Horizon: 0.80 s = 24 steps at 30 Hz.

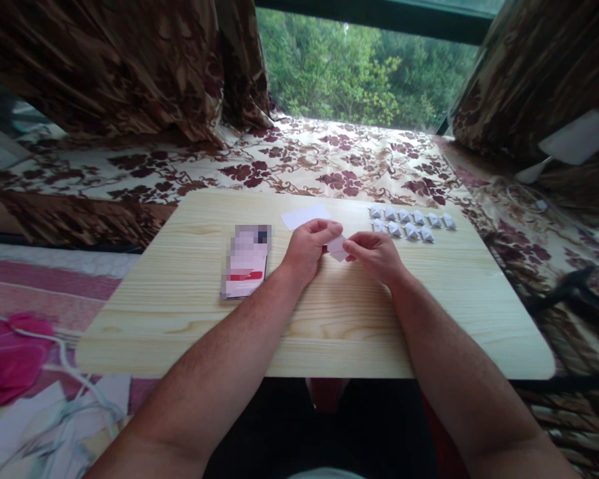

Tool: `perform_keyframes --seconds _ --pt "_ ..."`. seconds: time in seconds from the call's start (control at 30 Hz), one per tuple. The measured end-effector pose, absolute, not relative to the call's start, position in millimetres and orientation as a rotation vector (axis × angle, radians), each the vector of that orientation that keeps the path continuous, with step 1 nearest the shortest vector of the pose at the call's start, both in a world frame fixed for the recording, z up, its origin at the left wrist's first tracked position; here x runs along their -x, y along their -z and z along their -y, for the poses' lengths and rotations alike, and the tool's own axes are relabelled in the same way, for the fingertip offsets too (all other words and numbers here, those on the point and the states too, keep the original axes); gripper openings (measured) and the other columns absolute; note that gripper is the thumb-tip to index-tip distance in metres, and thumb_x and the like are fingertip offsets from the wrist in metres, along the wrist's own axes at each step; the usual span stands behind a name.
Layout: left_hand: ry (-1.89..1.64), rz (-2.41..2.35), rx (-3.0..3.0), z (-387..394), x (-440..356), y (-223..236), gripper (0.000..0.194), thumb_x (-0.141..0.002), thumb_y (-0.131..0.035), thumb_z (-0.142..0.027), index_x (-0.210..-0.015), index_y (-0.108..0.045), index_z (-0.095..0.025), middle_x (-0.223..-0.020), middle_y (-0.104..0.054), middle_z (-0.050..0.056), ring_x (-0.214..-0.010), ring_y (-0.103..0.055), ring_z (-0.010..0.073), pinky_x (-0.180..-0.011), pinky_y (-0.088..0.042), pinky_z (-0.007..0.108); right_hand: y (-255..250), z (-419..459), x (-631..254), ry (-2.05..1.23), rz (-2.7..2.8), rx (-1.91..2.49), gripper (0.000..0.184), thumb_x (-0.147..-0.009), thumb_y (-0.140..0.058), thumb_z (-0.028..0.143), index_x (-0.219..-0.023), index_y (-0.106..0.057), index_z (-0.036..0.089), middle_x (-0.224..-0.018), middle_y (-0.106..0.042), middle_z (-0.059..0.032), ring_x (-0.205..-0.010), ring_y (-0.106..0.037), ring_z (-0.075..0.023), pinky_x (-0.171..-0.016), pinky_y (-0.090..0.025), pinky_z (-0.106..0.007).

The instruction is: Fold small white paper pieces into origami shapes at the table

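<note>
A small piece of white paper is held up between both hands above the middle of the wooden table. My left hand pinches its left side, with the thumb lying across the top. The fingertips of my right hand grip its right edge. Behind the left hand lies a flat white paper sheet, partly covered by that hand. To the right, several small folded paper pieces sit in two rows on the table.
A phone with its screen lit and partly pixelated lies left of the hands on the light wooden table. Beyond the table is a ledge with floral cloth. A white lamp-like object stands at right. Loose papers lie lower left.
</note>
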State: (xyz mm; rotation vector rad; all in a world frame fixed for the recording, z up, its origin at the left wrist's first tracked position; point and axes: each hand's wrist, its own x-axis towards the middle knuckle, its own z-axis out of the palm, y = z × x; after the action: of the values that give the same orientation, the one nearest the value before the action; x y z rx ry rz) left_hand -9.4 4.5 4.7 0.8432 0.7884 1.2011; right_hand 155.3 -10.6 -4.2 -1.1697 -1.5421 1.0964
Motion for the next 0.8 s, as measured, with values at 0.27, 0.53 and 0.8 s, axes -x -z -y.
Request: perform_keyframes --seconds 0.27,0.53,0.8 --pt "-1.183 -0.880 -1.026 -2.8 7.2 -1.0 0.029 -0.060 -0.085 -0.035 -0.071 -0.069 -0.013 -0.065 -0.066 0.002 -0.057 -0.056 0.0115 -0.058 -0.044 0.025 1.1 12.5 -154.2 -1.071 1.582 1.183 0.037 -0.078 -0.073 0.051 -0.071 -0.073 0.014 -0.061 -0.066 -0.0028 -0.054 -0.058 -0.0126 -0.052 -0.047 -0.024" --pt "-1.206 -0.932 -1.014 -3.8 7.7 0.5 0.026 -0.059 -0.083 -0.032 -0.066 -0.068 -0.013 -0.062 -0.064 0.001 -0.055 -0.054 0.0114 -0.056 -0.043 0.026 -0.5 13.3 -156.5 -1.075 1.630 1.224 0.040 -0.081 -0.070 0.052 -0.070 -0.073 0.013 -0.058 -0.066 -0.0033 -0.051 -0.056 -0.0116 -0.049 -0.041 -0.022" --pt "-1.237 -0.947 -1.009 -6.1 9.2 1.9 0.027 -0.059 -0.084 -0.032 -0.068 -0.068 -0.012 -0.063 -0.064 0.002 -0.056 -0.054 0.0115 -0.056 -0.042 0.026 -4.4 13.6 -154.3 -1.158 1.579 1.195 0.045 -0.080 -0.069 0.056 -0.068 -0.073 0.013 -0.059 -0.069 -0.0053 -0.051 -0.059 -0.0124 -0.050 -0.045 -0.022"
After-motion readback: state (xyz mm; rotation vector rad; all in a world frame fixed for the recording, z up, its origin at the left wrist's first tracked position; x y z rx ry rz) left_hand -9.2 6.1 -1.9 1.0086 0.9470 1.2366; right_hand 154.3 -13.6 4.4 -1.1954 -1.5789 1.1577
